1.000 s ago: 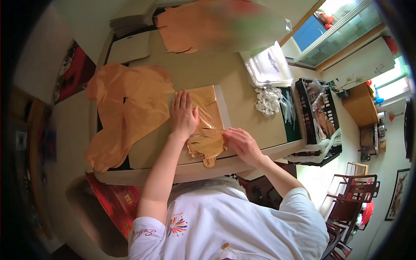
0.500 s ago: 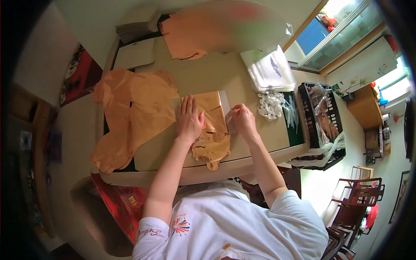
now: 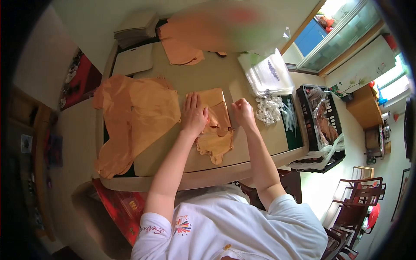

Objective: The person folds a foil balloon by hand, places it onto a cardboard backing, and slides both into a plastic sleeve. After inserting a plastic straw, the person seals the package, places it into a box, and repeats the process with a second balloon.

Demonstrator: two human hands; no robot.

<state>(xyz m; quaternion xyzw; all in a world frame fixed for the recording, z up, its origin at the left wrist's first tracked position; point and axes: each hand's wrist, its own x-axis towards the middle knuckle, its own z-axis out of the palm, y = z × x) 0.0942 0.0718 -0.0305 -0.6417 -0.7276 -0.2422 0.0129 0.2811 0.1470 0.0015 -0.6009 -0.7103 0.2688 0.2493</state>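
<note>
A folded rose-gold foil balloon (image 3: 216,115) lies in front of me on the table, its creased, uneven lower end pointing toward me. My left hand (image 3: 193,116) rests on its left side, fingers stretched out and pressing down. Just right of the balloon is my right hand (image 3: 243,113), fingers curled closed and apart from the foil. Whatever those fingers hold, if anything, is hidden. To the left, a stack of flat, unfolded rose-gold foil balloons (image 3: 138,115) spreads over the table.
Clear plastic bags (image 3: 269,74) lie at the right, with white curled ribbon (image 3: 268,110) and clear straws (image 3: 289,115) nearer me. A black crate (image 3: 310,125) stands off the table's right side. Card sheets (image 3: 133,60) and more foil (image 3: 180,47) sit at the far side.
The pale sheet that stuck out beside the folded balloon no longer shows. My right hand has come away from that edge. My left hand is slightly further right, still on the foil.
</note>
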